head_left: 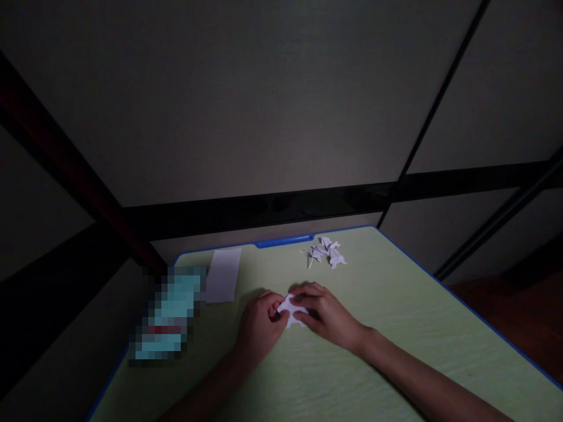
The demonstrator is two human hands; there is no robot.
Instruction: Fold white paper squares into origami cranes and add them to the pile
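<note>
A small piece of folded white paper (291, 312) lies between my hands, low over the middle of the table. My left hand (263, 321) is closed with its fingertips pinching the paper's left edge. From the right, my right hand (328, 313) grips the same paper between thumb and fingers. Part of the paper is hidden under the fingers of both hands. Beyond my right hand sits a loose group of several small folded white paper figures (336, 257).
The light green table (387, 363) has a blue rim and a blue handle (285, 241) at its far edge. A stack of white paper (224, 275) lies at the far left, beside a blurred-out turquoise object (176, 305). Grey panels (264, 105) rise behind the table.
</note>
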